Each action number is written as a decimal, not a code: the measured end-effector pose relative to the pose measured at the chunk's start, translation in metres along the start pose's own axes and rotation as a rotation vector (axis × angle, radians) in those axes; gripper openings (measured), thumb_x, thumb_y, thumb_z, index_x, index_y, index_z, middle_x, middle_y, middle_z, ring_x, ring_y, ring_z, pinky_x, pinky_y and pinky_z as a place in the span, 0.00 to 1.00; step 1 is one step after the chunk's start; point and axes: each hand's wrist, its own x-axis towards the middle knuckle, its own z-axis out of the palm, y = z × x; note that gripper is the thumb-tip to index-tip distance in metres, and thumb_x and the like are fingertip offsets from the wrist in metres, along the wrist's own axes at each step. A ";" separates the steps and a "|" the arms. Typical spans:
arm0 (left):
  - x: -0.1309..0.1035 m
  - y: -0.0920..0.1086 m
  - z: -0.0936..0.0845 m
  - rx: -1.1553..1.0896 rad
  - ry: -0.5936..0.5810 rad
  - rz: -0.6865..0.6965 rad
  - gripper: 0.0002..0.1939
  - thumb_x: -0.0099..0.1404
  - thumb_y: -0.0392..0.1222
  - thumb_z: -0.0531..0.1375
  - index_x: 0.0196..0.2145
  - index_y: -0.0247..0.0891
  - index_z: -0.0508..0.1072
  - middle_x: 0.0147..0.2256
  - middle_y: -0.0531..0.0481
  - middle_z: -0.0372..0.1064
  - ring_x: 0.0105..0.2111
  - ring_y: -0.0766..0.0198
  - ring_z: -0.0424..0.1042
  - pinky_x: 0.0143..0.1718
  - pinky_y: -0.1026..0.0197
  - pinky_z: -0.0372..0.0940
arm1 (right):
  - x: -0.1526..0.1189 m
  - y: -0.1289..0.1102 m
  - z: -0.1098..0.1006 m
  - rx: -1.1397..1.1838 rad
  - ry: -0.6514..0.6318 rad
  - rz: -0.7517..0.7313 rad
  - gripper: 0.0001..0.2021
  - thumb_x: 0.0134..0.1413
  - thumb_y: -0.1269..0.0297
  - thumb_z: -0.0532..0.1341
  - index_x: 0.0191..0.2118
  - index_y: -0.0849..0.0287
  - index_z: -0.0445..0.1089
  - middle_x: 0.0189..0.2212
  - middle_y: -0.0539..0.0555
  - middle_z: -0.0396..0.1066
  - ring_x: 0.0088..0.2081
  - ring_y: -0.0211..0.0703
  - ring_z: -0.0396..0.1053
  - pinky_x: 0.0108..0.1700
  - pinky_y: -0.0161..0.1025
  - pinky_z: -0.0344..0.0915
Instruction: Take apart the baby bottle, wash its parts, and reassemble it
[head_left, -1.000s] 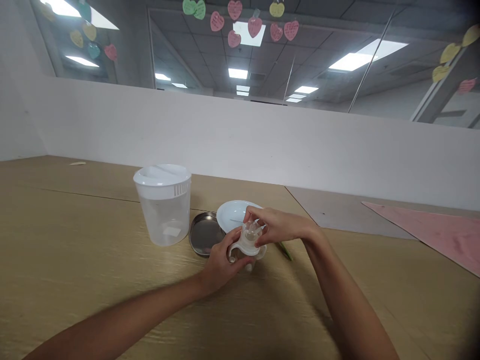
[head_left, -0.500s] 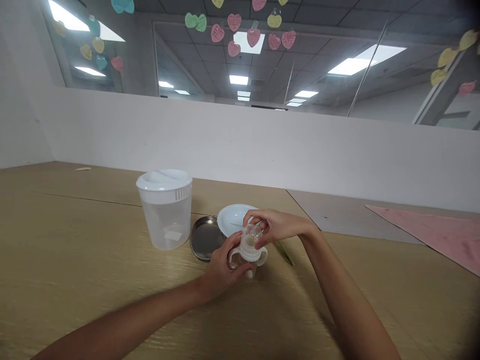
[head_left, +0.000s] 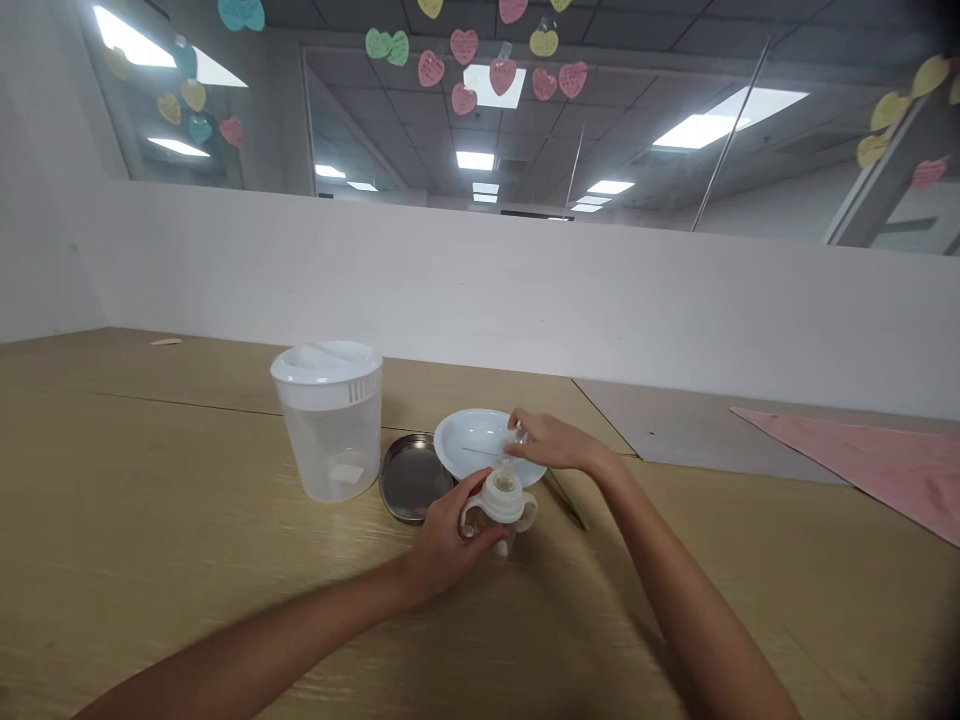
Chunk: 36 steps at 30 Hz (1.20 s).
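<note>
1. Gripping the small baby bottle from its left side, the left hand has its fingers curled round the body and the thumb up near the white collar; the bottle stands upright on the wooden table, near the middle of the scene.
2. The bottle has a white handled collar with a loop on each side, and its nipple stands uncovered at the top.
3. The right hand is just beyond and to the right of the bottle, over the near right rim of a white plate. Its fingertips are pinched on a small clear cap, held apart from the bottle and above the plate's edge; whether the cap touches the plate cannot be told.
4. A thin straight item lies across the plate, too faint to identify.
5. Left of the plate and touching its edge in this view lies a round metal lid, flat on the table.
6. Further left stands a translucent plastic container with a white lid, upright and just beside the metal lid.
7. A slim green object lies on the table under the right wrist.
8. A pink sheet lies at the far right, well apart from the hands.
</note>
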 end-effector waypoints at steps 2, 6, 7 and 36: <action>0.001 0.000 0.000 0.003 0.002 0.016 0.30 0.55 0.47 0.62 0.53 0.39 0.59 0.50 0.44 0.66 0.49 0.57 0.66 0.50 0.56 0.61 | 0.013 0.000 0.017 -0.008 -0.075 0.000 0.17 0.50 0.55 0.56 0.43 0.61 0.62 0.39 0.61 0.69 0.37 0.50 0.67 0.36 0.42 0.62; 0.001 -0.001 0.000 0.013 -0.002 0.055 0.30 0.56 0.47 0.62 0.54 0.40 0.58 0.51 0.44 0.65 0.49 0.56 0.65 0.50 0.56 0.61 | 0.026 -0.001 0.032 0.008 -0.147 -0.041 0.15 0.46 0.55 0.59 0.37 0.60 0.67 0.37 0.59 0.71 0.37 0.50 0.68 0.36 0.40 0.63; 0.001 -0.002 0.000 0.016 -0.006 0.056 0.30 0.56 0.47 0.61 0.54 0.40 0.58 0.51 0.44 0.65 0.49 0.56 0.65 0.50 0.56 0.60 | 0.026 -0.001 0.031 0.010 -0.135 -0.046 0.15 0.47 0.56 0.59 0.38 0.60 0.67 0.39 0.60 0.71 0.39 0.51 0.67 0.38 0.41 0.62; 0.006 0.001 0.001 -0.270 -0.045 -0.154 0.35 0.51 0.45 0.66 0.54 0.41 0.57 0.46 0.45 0.69 0.39 0.60 0.71 0.34 0.63 0.66 | -0.024 -0.029 -0.009 0.081 -0.218 -0.447 0.18 0.40 0.69 0.63 0.43 0.54 0.67 0.40 0.50 0.68 0.40 0.40 0.63 0.37 0.33 0.58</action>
